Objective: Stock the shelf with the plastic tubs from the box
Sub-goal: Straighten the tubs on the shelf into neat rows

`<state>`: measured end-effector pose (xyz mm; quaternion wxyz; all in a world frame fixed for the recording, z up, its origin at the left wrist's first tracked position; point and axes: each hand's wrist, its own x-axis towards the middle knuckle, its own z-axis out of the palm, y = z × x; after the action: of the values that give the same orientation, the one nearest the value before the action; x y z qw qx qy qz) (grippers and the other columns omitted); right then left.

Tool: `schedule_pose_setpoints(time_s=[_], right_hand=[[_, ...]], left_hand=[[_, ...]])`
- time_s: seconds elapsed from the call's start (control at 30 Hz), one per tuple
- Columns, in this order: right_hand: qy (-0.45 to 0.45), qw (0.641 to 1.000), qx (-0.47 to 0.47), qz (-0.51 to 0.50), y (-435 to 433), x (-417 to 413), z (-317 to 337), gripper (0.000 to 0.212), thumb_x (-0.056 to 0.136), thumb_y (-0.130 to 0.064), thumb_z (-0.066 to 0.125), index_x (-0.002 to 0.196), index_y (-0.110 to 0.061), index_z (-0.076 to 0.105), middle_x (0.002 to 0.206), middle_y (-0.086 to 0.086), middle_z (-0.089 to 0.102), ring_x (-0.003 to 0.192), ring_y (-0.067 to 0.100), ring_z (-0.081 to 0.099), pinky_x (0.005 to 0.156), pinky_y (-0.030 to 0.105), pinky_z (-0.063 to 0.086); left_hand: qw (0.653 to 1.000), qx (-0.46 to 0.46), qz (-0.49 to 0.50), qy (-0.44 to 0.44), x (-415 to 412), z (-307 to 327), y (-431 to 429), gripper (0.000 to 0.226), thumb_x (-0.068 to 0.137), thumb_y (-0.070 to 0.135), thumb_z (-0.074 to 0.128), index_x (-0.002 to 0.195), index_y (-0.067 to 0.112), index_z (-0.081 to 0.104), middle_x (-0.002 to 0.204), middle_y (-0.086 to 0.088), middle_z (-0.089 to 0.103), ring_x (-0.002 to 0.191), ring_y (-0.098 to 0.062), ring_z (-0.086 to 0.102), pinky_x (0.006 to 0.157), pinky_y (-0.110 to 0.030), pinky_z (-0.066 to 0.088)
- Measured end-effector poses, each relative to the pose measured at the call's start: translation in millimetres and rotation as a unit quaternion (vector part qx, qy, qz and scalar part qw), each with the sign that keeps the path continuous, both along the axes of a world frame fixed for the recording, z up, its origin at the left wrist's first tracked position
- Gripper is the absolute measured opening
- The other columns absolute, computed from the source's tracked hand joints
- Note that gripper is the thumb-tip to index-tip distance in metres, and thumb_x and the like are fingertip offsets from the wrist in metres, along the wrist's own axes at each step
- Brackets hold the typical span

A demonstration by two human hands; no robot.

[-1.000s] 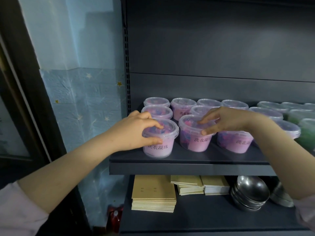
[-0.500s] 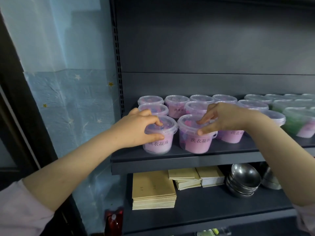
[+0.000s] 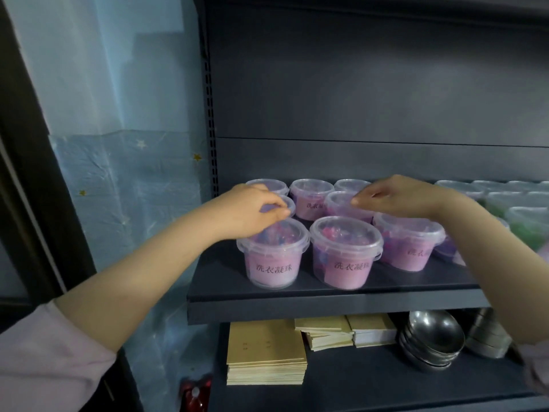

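- The pink tubs stand in rows on the dark shelf, three along the front edge and more behind. Green tubs fill the right end. The box is out of view.
- The left hand is stretched over the front left tub. Its fingers curl over the lid of the second-row left tub, with the thumb at the near rim, pinching it. How firmly is hard to say.
- The right hand lies flat, its fingers straight and close together. The tips touch the lid of the second-row middle tub, and the hand holds nothing.
- This looks like squaring up the rows rather than fetching a new tub.
- Each tub is clear thin plastic, filled with pink and blue pieces, so it is probably light to middling in weight.
- The smooth walls would likely flex and slip under a hard squeeze.
- The stiffest place to take hold is probably the lid rim from above, or just under the rim where the small side lugs stick out.
- Pulling upward by the lid alone might pop it off, so a hand around the body seems safer for lifting.
- To nudge a tub backward, pushing low on the wall should keep it from tipping.
- The tubs stand close together, so a slide could knock a neighbour.
- On the lower shelf are stacks of tan booklets and steel bowls.
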<state>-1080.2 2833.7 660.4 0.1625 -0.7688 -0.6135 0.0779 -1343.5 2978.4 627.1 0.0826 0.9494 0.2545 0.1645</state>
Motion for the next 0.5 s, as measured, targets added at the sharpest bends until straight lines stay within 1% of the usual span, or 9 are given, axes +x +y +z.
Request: schedule_pose_setpoints(time_s=[0.07,0.1,0.17,0.23,0.33,0.37,0.4,0.47,0.5], right_hand=[[-0.017,1.000,0.000,-0.021,16.2,14.2,-0.6,0.062,0.078,-0.075,0.044,0.121,-0.035,0.064,0.134,-0.007,0.058,0.122,0.016,0.053,0.109,0.039,0.037],[-0.027,0.999,-0.013,-0.026,25.0,20.7,-2.3,0.059,0.085,-0.070,0.041,0.128,-0.033,0.060,0.139,-0.006,0.054,0.126,0.017,0.050,0.111,0.039,0.034],[-0.038,0.997,-0.051,-0.046,40.9,30.1,-7.6,0.060,0.090,-0.067,0.035,0.134,-0.031,0.054,0.145,-0.005,0.048,0.132,0.019,0.045,0.113,0.036,0.030],[-0.036,0.994,-0.073,-0.066,52.1,34.5,-13.4,0.061,0.092,-0.066,0.032,0.134,-0.029,0.055,0.147,-0.004,0.046,0.134,0.019,0.043,0.109,0.031,0.027],[-0.027,0.995,-0.072,-0.059,58.6,36.2,-15.2,0.052,0.094,-0.063,0.032,0.126,-0.035,0.062,0.144,-0.009,0.050,0.130,0.014,0.046,0.098,0.023,0.027],[-0.016,0.996,-0.070,-0.047,58.4,35.0,-14.8,0.049,0.094,-0.063,0.033,0.123,-0.037,0.063,0.141,-0.012,0.052,0.129,0.012,0.046,0.098,0.021,0.027],[0.004,0.997,-0.071,-0.030,58.5,33.1,-15.5,0.048,0.093,-0.063,0.035,0.121,-0.037,0.064,0.139,-0.014,0.053,0.130,0.010,0.046,0.102,0.021,0.027],[0.037,0.997,-0.074,0.007,62.7,25.3,-18.9,0.050,0.090,-0.064,0.039,0.120,-0.035,0.066,0.137,-0.016,0.055,0.129,0.010,0.047,0.113,0.029,0.028],[0.032,0.996,-0.077,0.021,66.1,19.5,-20.5,0.053,0.089,-0.065,0.039,0.122,-0.033,0.065,0.137,-0.014,0.055,0.128,0.011,0.048,0.114,0.033,0.030]], left_hand=[[1.000,0.012,0.020,0.012,16.1,-0.1,4.8,0.047,0.091,0.056,0.041,0.131,0.035,0.053,0.142,0.006,0.046,0.132,-0.020,0.038,0.108,-0.042,0.033],[0.999,-0.001,0.027,0.020,23.4,-1.6,6.8,0.049,0.092,0.054,0.043,0.135,0.031,0.049,0.147,0.007,0.040,0.135,-0.020,0.034,0.110,-0.041,0.031],[0.998,-0.023,0.035,0.041,34.8,-8.1,10.6,0.059,0.092,0.054,0.043,0.142,0.024,0.040,0.153,0.005,0.032,0.140,-0.019,0.029,0.113,-0.038,0.028],[0.996,-0.025,0.044,0.074,39.5,-17.8,14.7,0.064,0.092,0.056,0.041,0.146,0.021,0.034,0.156,0.001,0.027,0.143,-0.020,0.024,0.115,-0.035,0.023],[0.994,-0.025,0.057,0.095,38.2,-27.7,20.5,0.065,0.092,0.062,0.031,0.148,0.028,0.028,0.158,0.004,0.021,0.145,-0.019,0.016,0.117,-0.034,0.016],[0.993,-0.026,0.060,0.094,37.2,-28.8,20.8,0.067,0.091,0.064,0.029,0.149,0.030,0.025,0.158,0.005,0.019,0.146,-0.019,0.014,0.118,-0.036,0.015],[0.993,-0.026,0.061,0.095,36.3,-29.6,20.3,0.068,0.090,0.065,0.028,0.149,0.031,0.023,0.159,0.006,0.017,0.146,-0.018,0.013,0.118,-0.037,0.015],[0.994,-0.024,0.060,0.092,36.1,-29.9,20.2,0.068,0.090,0.066,0.028,0.149,0.032,0.023,0.158,0.007,0.018,0.146,-0.018,0.014,0.118,-0.036,0.015],[0.994,-0.023,0.059,0.089,36.3,-30.0,20.0,0.068,0.091,0.065,0.028,0.149,0.032,0.024,0.158,0.007,0.019,0.145,-0.017,0.015,0.117,-0.034,0.016]])
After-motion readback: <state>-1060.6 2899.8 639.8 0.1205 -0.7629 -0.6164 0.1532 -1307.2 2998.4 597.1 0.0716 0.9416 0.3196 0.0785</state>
